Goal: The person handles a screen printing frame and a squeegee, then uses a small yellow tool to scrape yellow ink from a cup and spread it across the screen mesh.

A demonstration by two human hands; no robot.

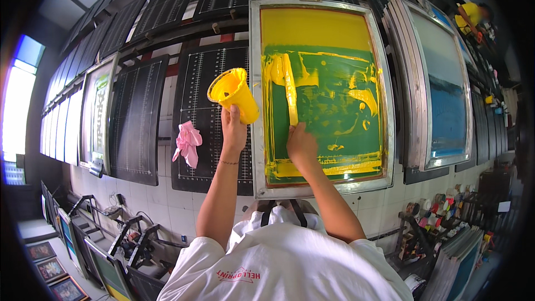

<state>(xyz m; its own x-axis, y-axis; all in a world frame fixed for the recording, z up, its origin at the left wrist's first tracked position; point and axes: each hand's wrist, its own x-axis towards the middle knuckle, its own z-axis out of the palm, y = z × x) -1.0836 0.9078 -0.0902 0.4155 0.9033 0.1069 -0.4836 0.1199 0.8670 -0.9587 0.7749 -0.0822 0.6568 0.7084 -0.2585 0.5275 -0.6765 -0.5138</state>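
Note:
My left hand (234,129) grips a yellow plastic cup (244,103), tilted, its inside coated with yellow ink. To its right lies a screen-printing frame (254,150) with a metal rim and green mesh, smeared with yellow ink (365,100). Over the mesh, my right hand (302,145) is closed round the lower end of an ink-covered yellow spatula (290,92). The spatula's far end rests among thick ink at the upper left of the mesh. Motion blurs the right hand slightly.
A crumpled pink cloth (188,144) lies on a black printing board (209,100) left of the cup. More boards stand in rows beyond. Stacked screen frames (437,89) lean at the right. A person in yellow (472,15) is at the far right.

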